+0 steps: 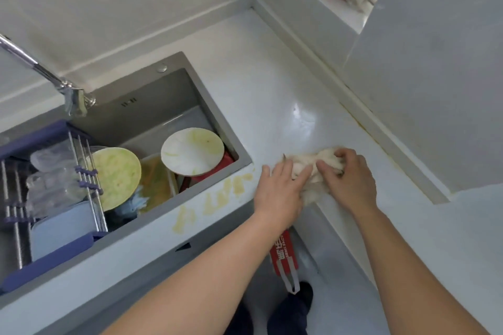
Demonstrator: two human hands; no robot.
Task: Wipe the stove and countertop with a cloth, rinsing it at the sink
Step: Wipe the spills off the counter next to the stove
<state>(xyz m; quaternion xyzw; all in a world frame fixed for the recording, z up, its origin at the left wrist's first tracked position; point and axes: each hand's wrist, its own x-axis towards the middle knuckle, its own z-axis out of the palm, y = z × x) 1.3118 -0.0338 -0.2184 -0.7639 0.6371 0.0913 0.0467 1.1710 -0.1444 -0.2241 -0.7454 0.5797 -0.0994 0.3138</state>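
A crumpled off-white cloth point(313, 168) is lying bunched on the pale grey countertop point(272, 84), near its front inner corner and just right of the sink. Both hands are working on it. The left hand point(280, 190) is lying palm down with its fingers stretched fairly straight over the cloth's left side, pressing it onto the surface. The right hand point(349, 179) is coming in from the right with its fingers curled into the cloth's upper fold, gripping it. Both forearms are bare and reaching forward from the bottom of the view.

Just left of the left hand, yellowish smeared stains point(217, 198) are showing along the countertop's front strip beside the sink. The stainless steel sink point(152, 95) is holding two round soiled plates point(192, 151), a red container point(217, 171) under one of them, and a purple-and-metal drying rack point(49, 198) carrying clear plastic items. A chrome faucet point(54, 81) is hanging over the sink's back left. A red tag with white lettering point(284, 255) is hanging below the counter edge under the hands.
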